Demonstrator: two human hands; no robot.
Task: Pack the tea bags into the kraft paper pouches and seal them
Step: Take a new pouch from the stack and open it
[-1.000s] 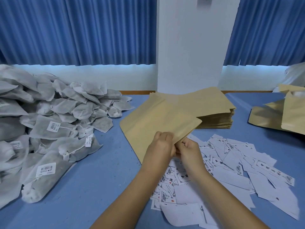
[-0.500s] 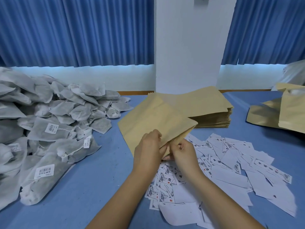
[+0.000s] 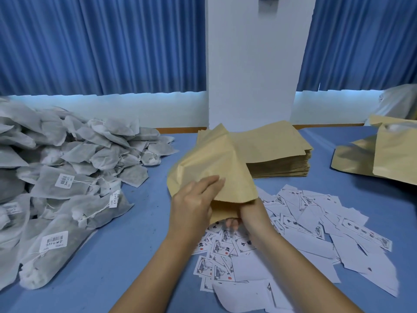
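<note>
The right hand [image 3: 251, 212] has entered the pouch [image 3: 216, 163]; left hand [image 3: 191, 204] grips it.

A blue-topped table [image 3: 126, 256] carries everything here: along its left side a big loose heap of grey mesh tea bags [image 3: 67, 177], strings and barcode tags trailing, spills down toward the near edge. Toward the back, in the middle, sits a neat flat stack of kraft paper pouches [image 3: 279, 154], and in front of it white printed paper labels [image 3: 316, 233] are scattered and overlapping across the near right. A few more kraft pouches [image 3: 361, 159] sit at the far right edge, well apart from the stack.
</note>
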